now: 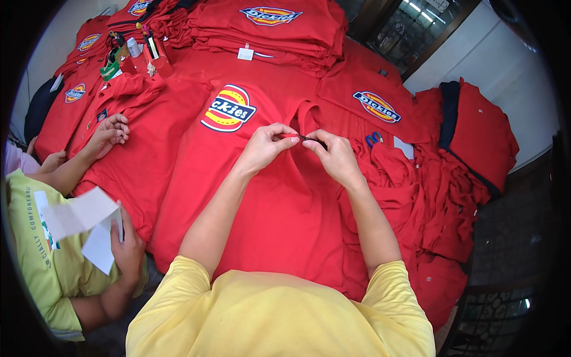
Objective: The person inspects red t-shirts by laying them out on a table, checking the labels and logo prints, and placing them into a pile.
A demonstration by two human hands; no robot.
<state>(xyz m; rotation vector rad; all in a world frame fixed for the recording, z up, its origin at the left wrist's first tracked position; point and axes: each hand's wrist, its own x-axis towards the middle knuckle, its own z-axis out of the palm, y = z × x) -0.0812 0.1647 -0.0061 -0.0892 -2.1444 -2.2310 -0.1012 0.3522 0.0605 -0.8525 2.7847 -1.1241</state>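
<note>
A red shirt point(256, 220) with a printed oval logo lies spread in front of me, one part of it raised in a loop by my hands. My left hand point(269, 146) is closed in a pinch on the red fabric's edge. Close beside it, my right hand point(334, 156) grips a small slim black tool point(308, 139) whose tip points at the left fingertips. Most of that tool is hidden in the fingers, so its exact kind cannot be made out.
Folded red shirts point(267, 38) are stacked at the back. Crumpled red garments point(410, 196) and blue-handled scissors point(374, 139) lie right. A red box point(158, 62) of tools stands back left. At left, a co-worker's hand point(126, 250) holds white paper point(98, 238); another hand point(112, 134) is farther back.
</note>
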